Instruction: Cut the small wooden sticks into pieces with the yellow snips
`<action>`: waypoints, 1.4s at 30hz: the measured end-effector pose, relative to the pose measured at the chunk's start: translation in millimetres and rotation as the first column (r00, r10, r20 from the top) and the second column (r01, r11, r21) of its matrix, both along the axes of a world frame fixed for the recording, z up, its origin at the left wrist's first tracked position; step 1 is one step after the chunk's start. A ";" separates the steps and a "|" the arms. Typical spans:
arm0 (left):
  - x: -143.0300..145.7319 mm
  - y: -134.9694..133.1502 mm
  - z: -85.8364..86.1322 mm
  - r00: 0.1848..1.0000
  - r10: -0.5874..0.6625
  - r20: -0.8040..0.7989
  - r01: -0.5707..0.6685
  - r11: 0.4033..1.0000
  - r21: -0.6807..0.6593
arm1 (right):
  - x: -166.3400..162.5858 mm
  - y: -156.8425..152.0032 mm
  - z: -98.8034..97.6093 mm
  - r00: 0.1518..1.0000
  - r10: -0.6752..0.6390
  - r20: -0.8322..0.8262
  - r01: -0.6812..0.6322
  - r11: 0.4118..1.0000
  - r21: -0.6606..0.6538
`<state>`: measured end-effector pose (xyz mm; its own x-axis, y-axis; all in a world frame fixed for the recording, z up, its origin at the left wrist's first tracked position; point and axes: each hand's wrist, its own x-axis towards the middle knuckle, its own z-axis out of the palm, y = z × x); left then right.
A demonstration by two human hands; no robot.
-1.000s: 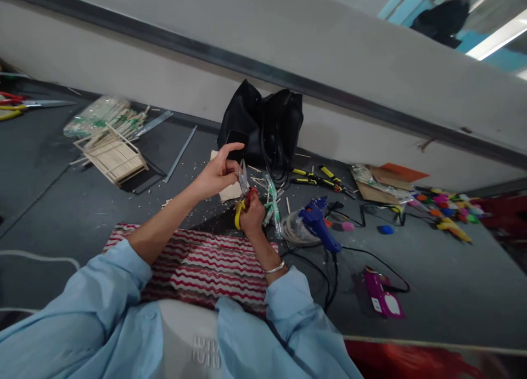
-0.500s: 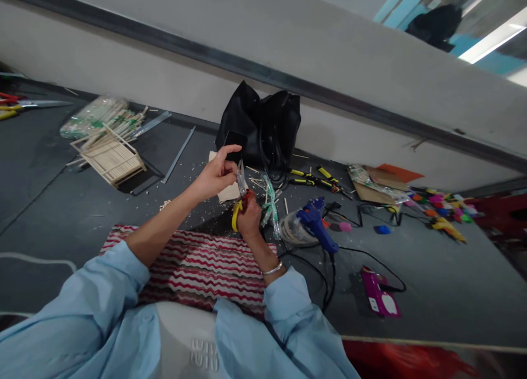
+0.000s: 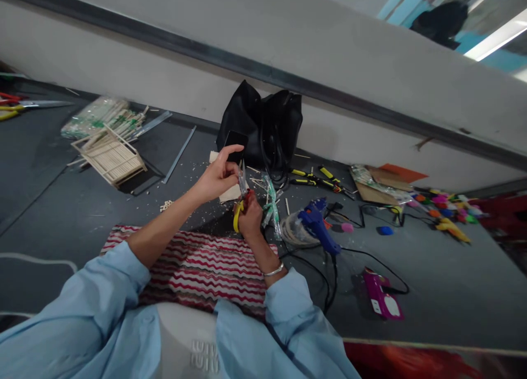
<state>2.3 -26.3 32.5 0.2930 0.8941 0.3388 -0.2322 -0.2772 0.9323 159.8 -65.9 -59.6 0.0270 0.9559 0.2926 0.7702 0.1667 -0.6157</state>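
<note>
My right hand (image 3: pixel 249 216) is closed round the yellow and red handles of a pair of scissors (image 3: pixel 239 199), blades pointing up. My left hand (image 3: pixel 218 173) is raised just left of the blades, fingers pinched on something thin at the blades that I cannot make out. Both hands are held above the far edge of a red and white striped cloth (image 3: pixel 206 269) on the dark floor. A small clear packet of sticks with green print (image 3: pixel 272 206) lies just right of my right hand.
A black bag (image 3: pixel 263 126) leans on the wall behind my hands. A blue glue gun (image 3: pixel 317 222) with black cords lies to the right, with yellow-handled pliers (image 3: pixel 317 179), cardboard and coloured bits further right. A stick-built frame (image 3: pixel 111 157) and stick packets lie at the left.
Both hands keep their hold and stay nearly still. The view shifts slightly.
</note>
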 end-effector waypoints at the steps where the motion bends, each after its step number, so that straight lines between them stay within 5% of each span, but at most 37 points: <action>1: 0.5 -0.3 -0.1 1.000 0.005 -0.001 -0.005 1.000 0.001 | -0.2 -0.1 -0.1 1.000 -0.003 -0.002 0.003 1.000 0.000; 17: 0.9 -0.2 -1.3 0.998 0.066 -0.010 -0.066 0.998 -0.001 | -1.7 -0.8 -1.9 0.999 0.019 -0.042 -0.018 1.000 0.016; 28: -0.8 -1.6 3.8 0.995 -0.052 0.088 0.054 0.998 -0.021 | 6.5 3.2 -2.6 0.996 -0.001 -0.086 0.007 0.997 0.071; 42: 1.0 -2.2 4.6 0.992 -0.019 0.121 0.025 0.998 -0.050 | 3.2 -0.9 -2.3 0.998 -0.025 0.066 0.021 0.999 0.049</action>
